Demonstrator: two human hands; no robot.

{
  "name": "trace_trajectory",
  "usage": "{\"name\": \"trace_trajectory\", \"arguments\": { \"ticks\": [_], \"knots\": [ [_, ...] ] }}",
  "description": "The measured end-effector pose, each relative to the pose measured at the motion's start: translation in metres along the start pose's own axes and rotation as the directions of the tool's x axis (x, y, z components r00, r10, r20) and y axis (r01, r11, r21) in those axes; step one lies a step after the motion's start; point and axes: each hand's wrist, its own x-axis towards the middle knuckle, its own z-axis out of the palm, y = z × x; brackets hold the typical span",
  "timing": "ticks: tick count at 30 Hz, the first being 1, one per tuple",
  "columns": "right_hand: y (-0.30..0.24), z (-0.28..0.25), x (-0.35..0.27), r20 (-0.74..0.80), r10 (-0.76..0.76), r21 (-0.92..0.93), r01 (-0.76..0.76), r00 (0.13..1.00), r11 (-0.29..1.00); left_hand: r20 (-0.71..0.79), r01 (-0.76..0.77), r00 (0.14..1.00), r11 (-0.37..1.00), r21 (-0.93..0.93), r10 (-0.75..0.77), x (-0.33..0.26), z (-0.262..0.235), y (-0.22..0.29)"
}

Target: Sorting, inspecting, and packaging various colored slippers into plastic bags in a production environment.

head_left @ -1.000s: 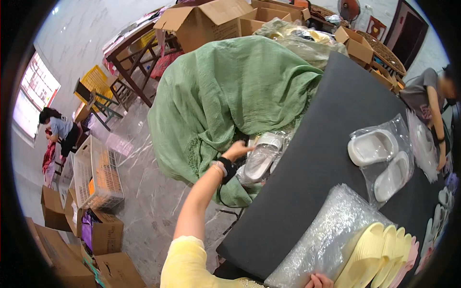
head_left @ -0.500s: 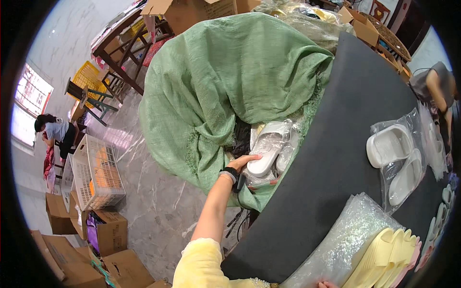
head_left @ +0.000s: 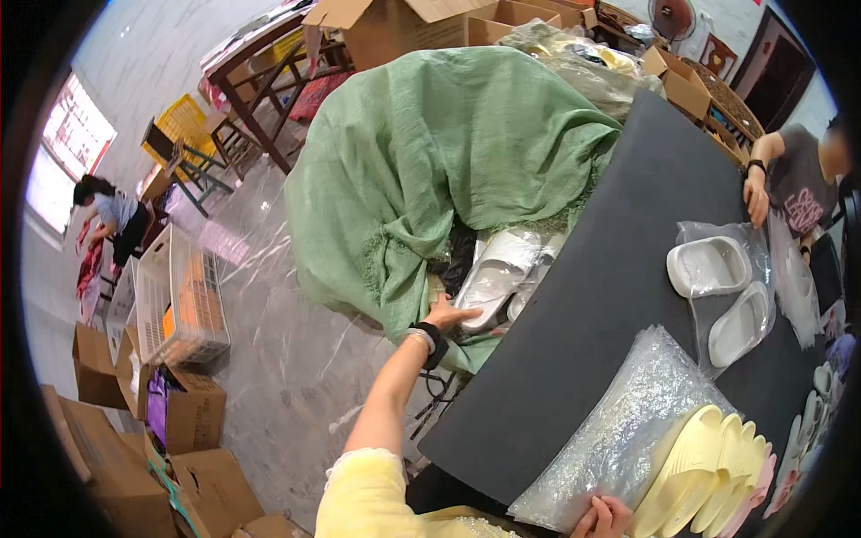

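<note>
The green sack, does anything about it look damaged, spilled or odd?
The sack looks frayed: loose threads show left of its opening, and the cloth is bunched unevenly. Nothing appears spilled from it; the white slippers lie within that opening.

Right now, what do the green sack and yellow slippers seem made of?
Green sack: probably woven plastic or cloth, fairly dull; frayed threads show along its edge. Yellow slippers: likely moulded foam or rubber, matte; their thick one-piece look suggests it.
</note>
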Motion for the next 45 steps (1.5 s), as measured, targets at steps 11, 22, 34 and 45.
{"name": "trace_trajectory", "arguments": {
  "ticks": [11, 22, 34, 45],
  "knots": [
    [-0.003, 0.0, 0.001, 0.033, -0.003, -0.029, 0.004, 0.999, 1.0, 0.028, -0.355, 0.929, 0.872, 0.338, 0.368, 0.02, 0.013, -0.066],
    [0.005, 0.007, -0.009, 0.026, -0.023, -0.055, 0.024, 0.999, 0.998, -0.322, -0.545, 0.821, 0.816, -0.195, 0.471, -0.075, -0.041, -0.003],
    [0.003, 0.001, -0.001, 0.004, -0.043, -0.011, 0.043, 0.999, 0.999, -0.105, -0.659, 0.731, 0.658, -0.364, 0.675, -0.271, -0.154, 0.226],
    [0.004, 0.001, -0.001, 0.035, -0.062, -0.008, 0.063, 0.997, 0.998, 0.465, -0.478, 0.63, 0.782, -0.4, 0.622, -0.174, 0.064, 0.352]
  ]
}}
